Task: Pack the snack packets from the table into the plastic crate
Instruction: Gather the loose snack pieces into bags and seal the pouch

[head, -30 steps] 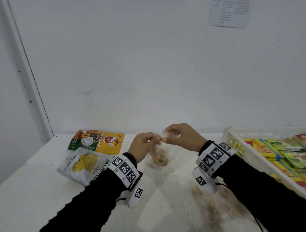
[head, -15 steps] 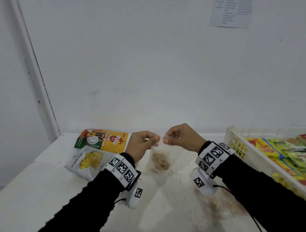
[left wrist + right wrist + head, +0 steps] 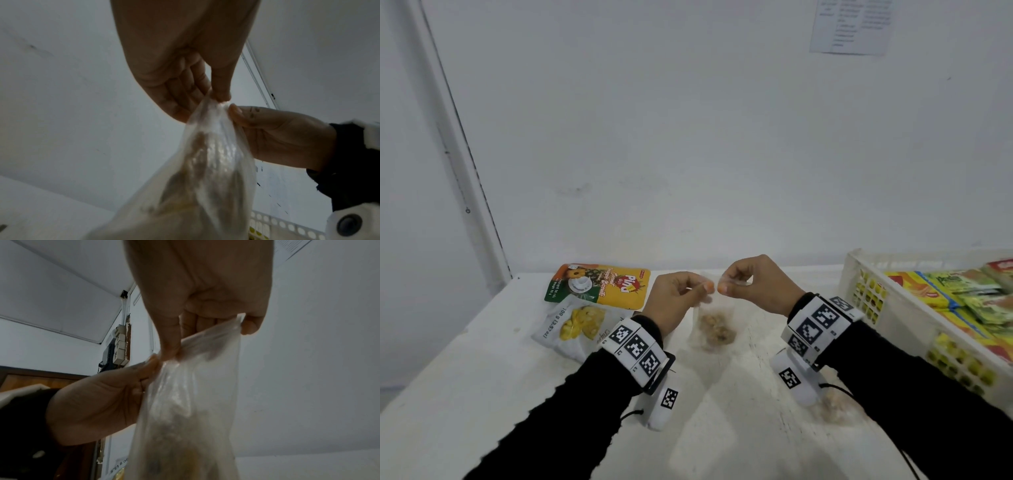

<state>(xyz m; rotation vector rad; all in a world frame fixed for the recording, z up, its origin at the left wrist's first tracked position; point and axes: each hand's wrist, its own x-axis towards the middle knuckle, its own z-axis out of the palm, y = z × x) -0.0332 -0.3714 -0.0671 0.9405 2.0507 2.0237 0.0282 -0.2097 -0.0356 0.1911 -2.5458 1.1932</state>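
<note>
From the head view, a clear bag (image 3: 711,325) of snacks is held above the surface (image 3: 482,394) by its top edge, pinched by the left hand (image 3: 676,303) and right hand (image 3: 755,286), left of the crate (image 3: 859,274). In the wrist views, each grip is seen closed on thin film only, so the bag could slip or tear open if tugged apart.

- Looking like a plain packing or stock room: bare white walls are enclosing a white table (image 3: 482,394).
- A printed notice (image 3: 852,25) is hanging on the wall.
- A white plastic crate (image 3: 893,308) is holding rows of packaged snacks.
</note>
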